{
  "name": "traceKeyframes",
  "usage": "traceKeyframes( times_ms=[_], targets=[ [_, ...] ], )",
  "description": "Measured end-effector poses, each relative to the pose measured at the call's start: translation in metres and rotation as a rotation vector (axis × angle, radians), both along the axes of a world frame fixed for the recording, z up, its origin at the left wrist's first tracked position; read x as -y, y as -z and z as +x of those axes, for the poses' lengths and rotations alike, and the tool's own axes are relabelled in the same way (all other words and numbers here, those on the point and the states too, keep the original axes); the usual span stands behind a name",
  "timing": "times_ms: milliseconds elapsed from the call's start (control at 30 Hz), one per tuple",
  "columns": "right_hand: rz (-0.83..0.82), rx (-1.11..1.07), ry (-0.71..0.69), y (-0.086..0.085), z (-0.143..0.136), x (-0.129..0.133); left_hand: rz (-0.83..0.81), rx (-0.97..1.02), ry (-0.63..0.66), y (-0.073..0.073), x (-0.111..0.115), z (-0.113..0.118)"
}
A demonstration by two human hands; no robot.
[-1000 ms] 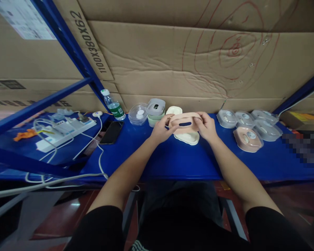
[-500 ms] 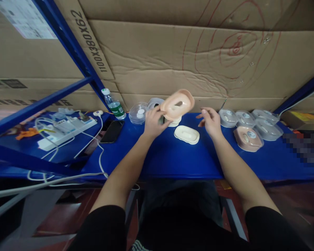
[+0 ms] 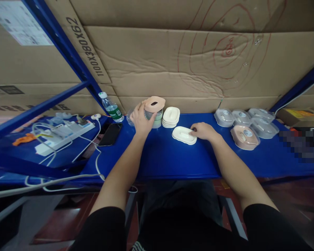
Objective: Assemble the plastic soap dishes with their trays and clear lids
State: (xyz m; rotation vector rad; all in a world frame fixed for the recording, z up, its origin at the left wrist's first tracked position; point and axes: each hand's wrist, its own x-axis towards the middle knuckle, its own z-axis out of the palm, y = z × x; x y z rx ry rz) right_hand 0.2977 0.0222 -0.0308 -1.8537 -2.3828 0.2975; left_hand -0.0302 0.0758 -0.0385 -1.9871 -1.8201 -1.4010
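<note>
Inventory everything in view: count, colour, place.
slotted stack: 1, grey over green, back centre
peach piece: 1, peach, over that stack
cream stack: 1, cream, back centre
cream piece: at least 1, cream, front centre
clear lids: count unclear, clear, back left
bottle: 1, clear, green label, back left
phone: 1, black, left
power strip: 1, white, left
cables: several, white, left
orange item: 1, orange, left
lidded containers: 5, four greyish, one peach, right
box: 1, brown, right
cardboard: count unclear, brown, behind
table: 1, blue, beneath
left hand: 1, holding peach piece
right hand: 1, at cream piece
</note>
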Motion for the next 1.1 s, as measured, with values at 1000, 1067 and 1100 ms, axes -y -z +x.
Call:
traceKeyframes(
  times_ms=[1000,1067,1100],
  targets=[
    [0.301,-1.205,0.353,0.040,-0.034,-0.021,0.122,0.195,0.155,0.024,-0.028,-0.002],
    [0.309,-1.176,0.370,0.042,-0.033,-0.023,0.115,0.199,0.153,0.023,-0.028,-0.001],
    [0.315,-1.159,0.383,0.043,-0.032,-0.024,0.108,0.200,0.151,0.023,-0.027,-0.001]
  ],
)
